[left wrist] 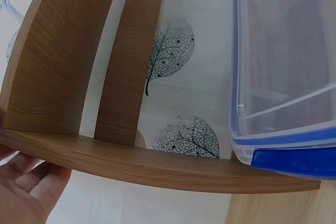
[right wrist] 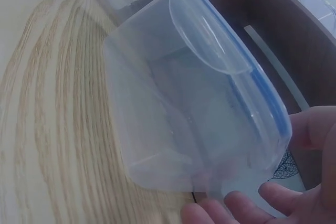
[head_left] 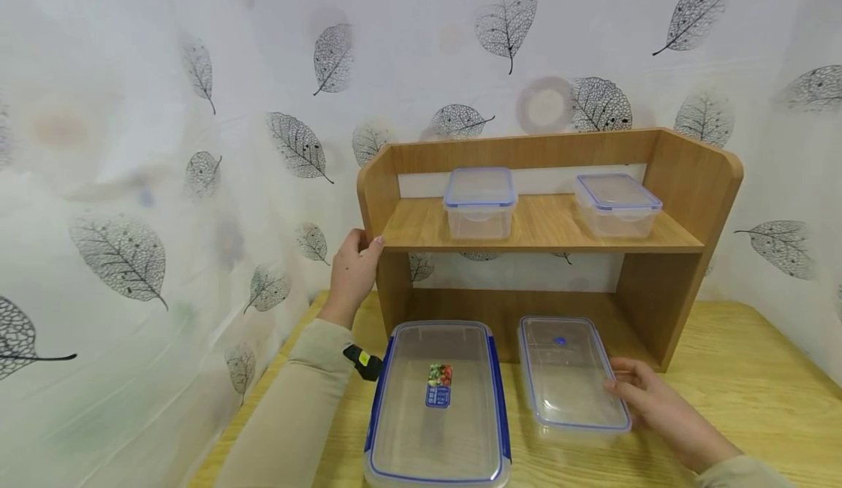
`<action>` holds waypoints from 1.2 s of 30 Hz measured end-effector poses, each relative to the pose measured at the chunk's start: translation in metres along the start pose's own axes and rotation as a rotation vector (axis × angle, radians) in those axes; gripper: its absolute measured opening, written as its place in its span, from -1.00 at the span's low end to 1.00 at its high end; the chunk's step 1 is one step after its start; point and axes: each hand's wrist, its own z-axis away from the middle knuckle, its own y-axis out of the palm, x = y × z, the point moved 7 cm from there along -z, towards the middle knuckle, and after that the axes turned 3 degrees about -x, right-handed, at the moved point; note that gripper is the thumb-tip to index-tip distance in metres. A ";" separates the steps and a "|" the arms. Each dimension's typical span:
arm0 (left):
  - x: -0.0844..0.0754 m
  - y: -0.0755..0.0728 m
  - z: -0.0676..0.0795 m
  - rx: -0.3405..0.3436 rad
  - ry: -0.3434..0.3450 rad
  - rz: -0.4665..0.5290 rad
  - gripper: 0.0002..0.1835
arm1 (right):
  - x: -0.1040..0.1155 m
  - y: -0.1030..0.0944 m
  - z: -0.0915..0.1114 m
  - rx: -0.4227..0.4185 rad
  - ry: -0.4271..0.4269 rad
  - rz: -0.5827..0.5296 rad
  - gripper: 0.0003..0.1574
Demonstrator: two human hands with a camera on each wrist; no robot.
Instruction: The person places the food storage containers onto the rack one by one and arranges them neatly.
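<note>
My left hand (head_left: 351,272) holds the left side board of a two-tier wooden shelf (head_left: 546,249); in the left wrist view its fingers (left wrist: 44,184) curl against that board. A large clear lidded food container (head_left: 437,400) with blue side clips stands in front of the shelf's lower left. Right of it lies a smaller clear food container (head_left: 572,371) with a blue-edged lid. My right hand (head_left: 658,404) is at this smaller container's right side, thumb against the lid edge. In the right wrist view the fingers (right wrist: 244,208) are spread beside the container's wall (right wrist: 163,119), loosely bent.
Two small clear containers, one on the left (head_left: 480,203) and one on the right (head_left: 618,204), stand on the upper board. The shelf's right side board (head_left: 693,232) rises beyond my right hand. A leaf-patterned wall covering (head_left: 197,145) closes off the back and left of the wooden table (head_left: 756,386).
</note>
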 end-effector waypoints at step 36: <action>0.000 0.001 0.001 0.006 -0.008 0.013 -0.54 | 0.081 0.042 0.060 -0.246 -0.975 0.934 -0.06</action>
